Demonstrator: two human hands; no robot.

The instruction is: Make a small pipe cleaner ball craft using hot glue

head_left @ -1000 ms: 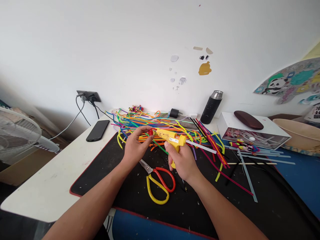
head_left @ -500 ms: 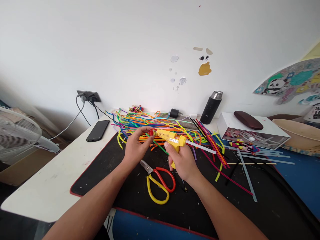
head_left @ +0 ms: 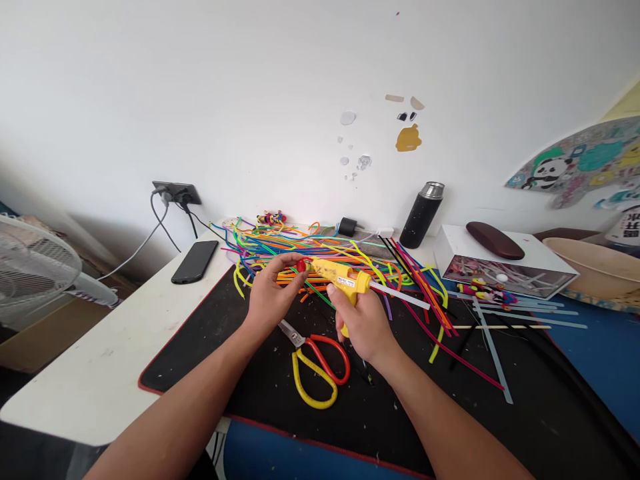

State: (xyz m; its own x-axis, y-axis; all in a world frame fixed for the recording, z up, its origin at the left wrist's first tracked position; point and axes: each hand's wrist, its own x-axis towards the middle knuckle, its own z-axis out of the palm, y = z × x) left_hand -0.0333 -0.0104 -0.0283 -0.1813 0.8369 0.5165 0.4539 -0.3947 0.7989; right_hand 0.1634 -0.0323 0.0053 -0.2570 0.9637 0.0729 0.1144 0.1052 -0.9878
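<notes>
Two hands: one glue gun [head_left: 345, 279], one red piece [head_left: 301, 265].

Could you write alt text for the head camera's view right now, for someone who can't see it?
A left hand pinches a small red piece at the nozzle of a yellow glue gun held in the right hand. Scissors lie below on a black mat, with colorful craft stems heaped behind.

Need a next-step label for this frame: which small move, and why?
Probably a light squeeze of the yellow glue gun by the right hand: its front end is right at the red piece pinched in the left hand, and a white stick juts from its rear. Can't tell if glue is already out.
</notes>
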